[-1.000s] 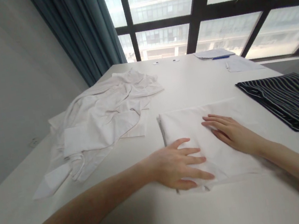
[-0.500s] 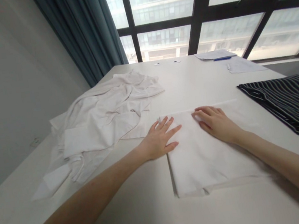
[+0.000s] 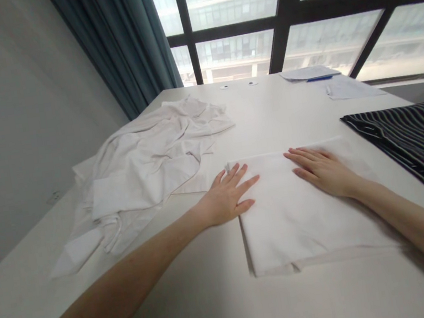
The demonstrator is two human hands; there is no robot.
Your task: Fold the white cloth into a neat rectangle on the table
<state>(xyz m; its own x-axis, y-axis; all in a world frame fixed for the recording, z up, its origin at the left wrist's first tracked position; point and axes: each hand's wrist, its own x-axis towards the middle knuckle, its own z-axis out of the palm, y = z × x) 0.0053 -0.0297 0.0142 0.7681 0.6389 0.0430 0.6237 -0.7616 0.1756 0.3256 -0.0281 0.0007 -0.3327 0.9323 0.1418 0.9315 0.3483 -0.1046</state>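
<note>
A folded white cloth (image 3: 284, 217) lies flat on the white table (image 3: 202, 304) in front of me, with faint wrinkles and a small gap between layers at its near edge. Across its left edge rests my left hand (image 3: 229, 194), palm down with the fingers spread. My right hand (image 3: 319, 170) lies flat on the upper right part of the cloth, fingers stretched out and thumb a little apart. Neither hand grips anything. The part of the cloth beneath each hand is hidden.
A loose heap of white fabric (image 3: 148, 155) covers the table's left side. Black-and-white striped fabric (image 3: 416, 139) lies at the right edge. Papers (image 3: 311, 73) and a blue pen (image 3: 319, 78) are at the far right, near the window. A blue curtain (image 3: 118, 40) hangs behind the left corner.
My right hand has slid to the right over the cloth, and its fingers have straightened from a curled pose. The left hand has stayed on the left edge.
</note>
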